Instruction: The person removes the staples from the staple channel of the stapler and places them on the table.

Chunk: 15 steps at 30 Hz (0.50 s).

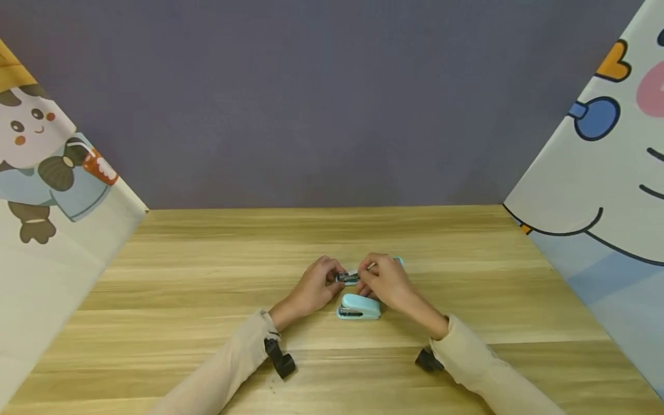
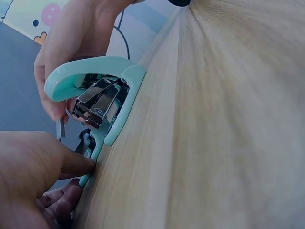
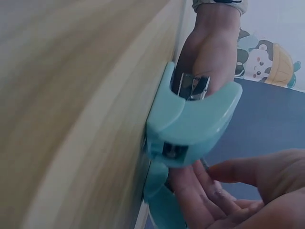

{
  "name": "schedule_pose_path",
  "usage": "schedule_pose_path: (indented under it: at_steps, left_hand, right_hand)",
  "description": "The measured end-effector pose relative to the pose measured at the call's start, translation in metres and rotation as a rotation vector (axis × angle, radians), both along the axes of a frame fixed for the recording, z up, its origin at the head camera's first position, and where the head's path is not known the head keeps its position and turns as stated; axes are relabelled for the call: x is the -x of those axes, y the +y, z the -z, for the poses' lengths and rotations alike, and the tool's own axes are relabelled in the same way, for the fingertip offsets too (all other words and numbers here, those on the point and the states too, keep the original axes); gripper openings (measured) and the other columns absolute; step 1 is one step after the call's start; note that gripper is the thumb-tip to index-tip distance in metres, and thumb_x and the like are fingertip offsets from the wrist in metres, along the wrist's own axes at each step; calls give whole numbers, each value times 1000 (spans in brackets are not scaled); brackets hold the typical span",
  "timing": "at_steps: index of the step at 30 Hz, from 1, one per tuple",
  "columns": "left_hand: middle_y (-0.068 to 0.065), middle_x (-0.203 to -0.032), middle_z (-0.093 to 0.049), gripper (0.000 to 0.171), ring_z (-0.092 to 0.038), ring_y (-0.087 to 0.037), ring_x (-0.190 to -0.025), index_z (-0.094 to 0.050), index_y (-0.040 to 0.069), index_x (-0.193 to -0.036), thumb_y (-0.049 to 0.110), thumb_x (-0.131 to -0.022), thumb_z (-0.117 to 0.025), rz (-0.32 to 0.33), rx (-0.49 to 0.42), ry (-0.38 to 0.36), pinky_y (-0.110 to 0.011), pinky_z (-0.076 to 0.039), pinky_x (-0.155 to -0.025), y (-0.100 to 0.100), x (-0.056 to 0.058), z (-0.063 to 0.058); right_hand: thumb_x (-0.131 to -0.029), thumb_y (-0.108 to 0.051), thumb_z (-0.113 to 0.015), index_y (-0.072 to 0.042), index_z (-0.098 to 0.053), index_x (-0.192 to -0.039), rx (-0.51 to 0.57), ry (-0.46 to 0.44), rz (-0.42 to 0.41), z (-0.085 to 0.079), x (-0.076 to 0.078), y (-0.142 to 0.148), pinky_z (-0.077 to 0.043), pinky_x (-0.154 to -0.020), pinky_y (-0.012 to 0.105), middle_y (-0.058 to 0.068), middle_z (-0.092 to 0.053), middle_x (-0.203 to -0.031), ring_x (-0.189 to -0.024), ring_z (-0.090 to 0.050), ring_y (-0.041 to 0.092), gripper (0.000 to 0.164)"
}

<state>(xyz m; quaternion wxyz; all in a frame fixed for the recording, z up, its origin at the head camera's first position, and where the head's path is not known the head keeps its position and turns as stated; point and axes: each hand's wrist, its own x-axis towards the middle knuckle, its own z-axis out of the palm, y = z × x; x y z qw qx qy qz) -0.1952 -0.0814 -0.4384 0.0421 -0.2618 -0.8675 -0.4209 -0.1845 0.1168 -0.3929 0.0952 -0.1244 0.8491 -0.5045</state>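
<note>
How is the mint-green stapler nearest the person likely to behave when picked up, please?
The mint-green stapler would probably feel stiff, given its smooth, solid-looking shell. Its metal staple magazine suggests some weight for its size. Its flat base, resting on the table, should keep it from rolling.

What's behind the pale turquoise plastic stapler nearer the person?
A second turquoise plastic stapler with exposed metal parts, gripped by the left hand. Its middle can't be seen in the head view: the right hand covers it.
</note>
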Motion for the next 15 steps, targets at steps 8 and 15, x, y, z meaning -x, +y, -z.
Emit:
schedule_pose_path:
  at_steps: [8, 15]
  left_hand:
    - [-8, -97, -60, 16, -57, -17, -86, -67, 3, -99, -3, -85, -73, -2, -3, 0, -32, -52, -77, 0, 1, 2]
    - [-7, -96, -60, 16, -56, -16, -85, -67, 3, -99, -2, -85, -73, -6, -3, -9, -31, -51, -76, 0, 1, 1]
  right_hand:
    - [-98, 0, -57, 5, -63, -100, 50, 55, 15, -2, -5, 13, -60, -63, 38, 16, -70, -81, -69, -70, 28, 9]
    - [-96, -1, -60, 4, -65, -97, 16, 128, 1, -4, -5, 21, -60, -65, 36, 14, -72, -82, -73, -71, 24, 7]
